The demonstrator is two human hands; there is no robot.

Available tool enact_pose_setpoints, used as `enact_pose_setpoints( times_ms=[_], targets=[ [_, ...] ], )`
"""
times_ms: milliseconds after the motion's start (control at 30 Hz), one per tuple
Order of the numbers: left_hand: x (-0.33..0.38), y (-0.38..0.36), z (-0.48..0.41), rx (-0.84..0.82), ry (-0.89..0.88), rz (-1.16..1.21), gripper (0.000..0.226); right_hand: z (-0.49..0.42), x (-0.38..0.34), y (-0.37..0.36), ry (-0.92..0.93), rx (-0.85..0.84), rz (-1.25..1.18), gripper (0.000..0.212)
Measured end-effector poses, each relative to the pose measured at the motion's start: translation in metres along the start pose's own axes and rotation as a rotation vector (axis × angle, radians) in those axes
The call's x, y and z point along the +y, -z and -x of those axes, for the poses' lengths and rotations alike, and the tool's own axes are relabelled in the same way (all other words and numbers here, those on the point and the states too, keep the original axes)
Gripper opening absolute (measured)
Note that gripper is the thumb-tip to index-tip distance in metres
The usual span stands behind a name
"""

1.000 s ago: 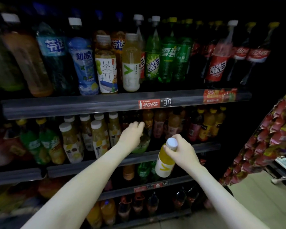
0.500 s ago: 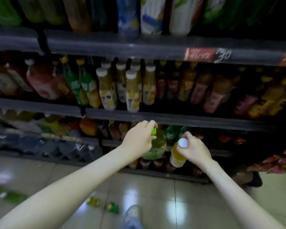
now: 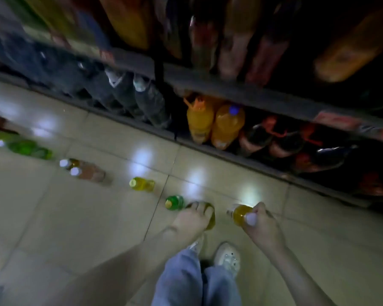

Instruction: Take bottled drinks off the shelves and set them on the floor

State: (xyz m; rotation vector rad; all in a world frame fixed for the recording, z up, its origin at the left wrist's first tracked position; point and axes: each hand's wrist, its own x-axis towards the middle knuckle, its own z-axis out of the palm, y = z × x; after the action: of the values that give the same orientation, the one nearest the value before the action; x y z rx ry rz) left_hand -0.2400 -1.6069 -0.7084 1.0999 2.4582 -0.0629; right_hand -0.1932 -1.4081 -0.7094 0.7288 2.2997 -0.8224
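- several bottles already stand in a row on the floor (image 3: 75, 228), ending at a small green bottle (image 3: 175, 203).
- your left hand (image 3: 194, 218) curls over the top of a yellow-green bottle (image 3: 211, 217), right at the end of the row and low to the tiles.
- your right hand (image 3: 261, 226) grips a white-capped yellow bottle (image 3: 240, 214) by its neck, probably not set down yet.
- the shelves (image 3: 230, 87) are packed with drinks, so most of the work is left.
- no label or brand is readable through the blur.
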Motion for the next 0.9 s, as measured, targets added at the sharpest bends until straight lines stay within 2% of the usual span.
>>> enact_pose_setpoints(
  times_ms=[67, 167, 233, 400, 533, 567, 633, 767, 900],
  targets=[
    [-0.011, -0.057, -0.022, -0.03, 0.021, 0.046, 0.048, -0.038, 0.021, -0.053, -0.002, -0.033, 0.028, 0.036],
    [-0.018, -0.12, -0.049, -0.019, 0.076, 0.005, 0.015, -0.084, 0.045, -0.115, -0.006, -0.054, 0.082, 0.038],
    [-0.017, -0.149, -0.06, -0.053, 0.097, 0.021, 0.035, -0.103, 0.056, -0.144, -0.03, -0.063, 0.114, 0.038],
    [-0.015, -0.192, -0.083, -0.058, 0.079, 0.099, 0.05, -0.121, 0.076, -0.178, -0.037, -0.086, 0.204, 0.043],
    [-0.012, -0.186, -0.09, -0.308, 0.177, 0.236, 0.047, -0.118, 0.078, -0.17, -0.059, -0.116, 0.241, 0.053],
    [-0.012, -0.175, -0.089, -0.42, 0.222, 0.272, 0.053, -0.114, 0.074, -0.162, -0.065, -0.131, 0.237, 0.057],
    [-0.01, -0.146, -0.081, -0.443, 0.283, 0.326, 0.059, -0.098, 0.058, -0.139, -0.05, -0.13, 0.211, 0.063],
    [-0.005, -0.051, -0.056, -0.266, 0.328, 0.516, 0.054, -0.042, -0.001, -0.061, 0.065, -0.021, 0.133, 0.058],
    [-0.006, 0.101, -0.026, -0.103, 0.281, 0.591, 0.05, 0.033, -0.075, 0.049, 0.16, 0.133, 0.012, 0.052]
  ],
)
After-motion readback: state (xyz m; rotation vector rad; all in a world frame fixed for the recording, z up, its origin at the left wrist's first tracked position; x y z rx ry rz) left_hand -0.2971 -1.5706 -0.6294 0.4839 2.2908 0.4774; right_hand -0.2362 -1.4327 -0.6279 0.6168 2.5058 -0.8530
